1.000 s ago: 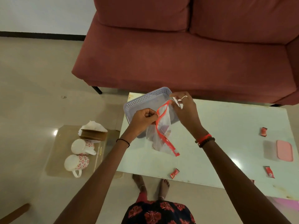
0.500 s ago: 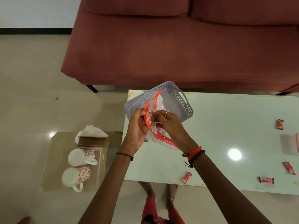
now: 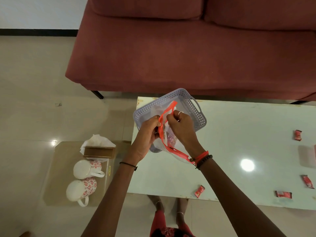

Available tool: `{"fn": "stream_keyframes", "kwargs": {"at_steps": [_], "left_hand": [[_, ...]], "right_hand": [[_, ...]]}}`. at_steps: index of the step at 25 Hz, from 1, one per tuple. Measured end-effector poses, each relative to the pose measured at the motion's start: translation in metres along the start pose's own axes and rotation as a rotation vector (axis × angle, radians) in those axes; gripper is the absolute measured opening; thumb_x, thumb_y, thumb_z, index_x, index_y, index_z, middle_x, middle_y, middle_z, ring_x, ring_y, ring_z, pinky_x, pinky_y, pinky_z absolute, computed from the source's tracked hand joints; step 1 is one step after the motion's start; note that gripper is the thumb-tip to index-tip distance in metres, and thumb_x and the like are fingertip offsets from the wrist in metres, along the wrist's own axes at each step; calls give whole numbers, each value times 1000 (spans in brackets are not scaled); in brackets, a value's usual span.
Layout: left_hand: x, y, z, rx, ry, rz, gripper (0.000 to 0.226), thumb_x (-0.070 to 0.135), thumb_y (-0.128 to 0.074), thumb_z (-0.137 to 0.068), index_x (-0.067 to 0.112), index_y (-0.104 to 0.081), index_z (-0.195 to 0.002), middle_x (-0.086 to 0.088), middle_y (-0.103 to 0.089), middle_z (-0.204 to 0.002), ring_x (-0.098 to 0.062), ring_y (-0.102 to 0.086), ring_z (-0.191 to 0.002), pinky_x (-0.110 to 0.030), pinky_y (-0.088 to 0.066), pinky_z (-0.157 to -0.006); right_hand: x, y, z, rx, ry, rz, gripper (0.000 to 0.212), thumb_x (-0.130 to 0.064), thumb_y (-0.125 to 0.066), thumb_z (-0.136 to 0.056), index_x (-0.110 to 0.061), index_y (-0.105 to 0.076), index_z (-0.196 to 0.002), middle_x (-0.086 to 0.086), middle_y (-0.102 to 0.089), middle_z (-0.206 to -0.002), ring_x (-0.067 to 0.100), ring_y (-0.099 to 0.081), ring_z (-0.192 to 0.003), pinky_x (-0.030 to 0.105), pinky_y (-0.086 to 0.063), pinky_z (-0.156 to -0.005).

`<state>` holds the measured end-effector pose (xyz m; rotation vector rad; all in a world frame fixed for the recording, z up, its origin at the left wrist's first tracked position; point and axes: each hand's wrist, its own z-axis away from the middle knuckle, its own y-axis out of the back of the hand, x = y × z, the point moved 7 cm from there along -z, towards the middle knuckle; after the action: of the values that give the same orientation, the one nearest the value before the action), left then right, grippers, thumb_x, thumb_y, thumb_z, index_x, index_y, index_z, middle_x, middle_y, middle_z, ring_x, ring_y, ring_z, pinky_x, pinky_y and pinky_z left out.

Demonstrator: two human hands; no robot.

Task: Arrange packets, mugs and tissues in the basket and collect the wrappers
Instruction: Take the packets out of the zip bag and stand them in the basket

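Observation:
A clear zip bag (image 3: 169,139) with a red seal strip hangs over the lavender perforated basket (image 3: 193,108) at the table's left end. My left hand (image 3: 147,132) pinches the red strip on its left side and my right hand (image 3: 181,125) pinches it on the right, close together. Something dark red shows inside the bag. Two white mugs with red flowers (image 3: 86,168) (image 3: 80,189) and a brown tissue box (image 3: 99,151) with white tissue sit on a low stool to the left. Red wrappers (image 3: 199,191) (image 3: 283,194) (image 3: 307,181) (image 3: 297,135) lie on the table.
The pale glass table (image 3: 230,142) stands in front of a maroon sofa (image 3: 171,53). A pink lid or container (image 3: 307,158) lies at the right edge. My feet show under the table's near edge. Tiled floor surrounds the stool (image 3: 56,177).
My hands have come together on the bag's red strip, and the bag sits lower, over the basket. The camera has shifted left, so the wrappers lie further right in view.

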<state>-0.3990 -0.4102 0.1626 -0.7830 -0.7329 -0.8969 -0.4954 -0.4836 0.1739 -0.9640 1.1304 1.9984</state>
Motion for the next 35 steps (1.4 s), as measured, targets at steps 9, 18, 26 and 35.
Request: {"fn": "stream_keyframes", "kwargs": {"at_steps": [9, 18, 26, 35], "left_hand": [[49, 15, 9, 205, -394, -695, 18, 12, -61, -85, 21, -52, -73, 8, -56, -65, 4, -53, -56, -5, -42, -53], [58, 5, 8, 220, -434, -670, 9, 10, -63, -84, 12, -56, -79, 9, -57, -68, -7, -54, -64, -2, -43, -58], [62, 24, 8, 331, -412, -715, 7, 16, -62, -85, 13, -57, -80, -1, -62, -73, -16, -60, -69, -9, -47, -60], [55, 29, -4, 351, -381, -676, 6, 15, -60, -87, 9, -59, -85, -5, -63, -80, -17, -59, -72, -18, -51, -70]], "right_hand": [[-29, 71, -2, 131, 341, 851, 10, -24, -58, -80, -15, -57, -77, 3, -66, -80, 17, -51, -59, 18, -35, -54], [-45, 38, 12, -16, 647, 906, 36, -3, -75, -75, 3, -63, -108, 22, -65, -106, 35, -65, -96, 44, -57, -77], [5, -73, -22, -592, 783, 1323, 24, -3, -49, -94, -2, -58, -116, 14, -64, -107, 27, -65, -93, 30, -52, -76], [-6, -85, -28, -398, 934, 1336, 27, -6, -42, -98, 5, -63, -112, 19, -69, -107, 31, -66, -95, 38, -50, -90]]}}
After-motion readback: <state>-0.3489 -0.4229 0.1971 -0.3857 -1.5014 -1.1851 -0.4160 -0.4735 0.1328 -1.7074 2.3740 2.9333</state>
